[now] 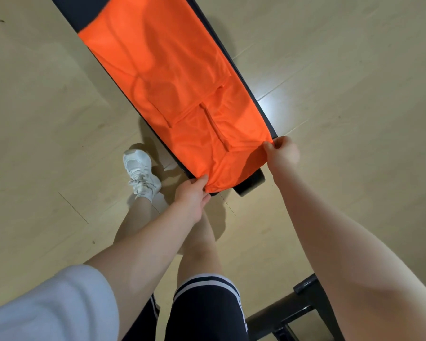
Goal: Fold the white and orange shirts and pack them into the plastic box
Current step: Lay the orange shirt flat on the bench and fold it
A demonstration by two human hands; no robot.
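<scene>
No text, label, brand, number or sign can be read anywhere.
</scene>
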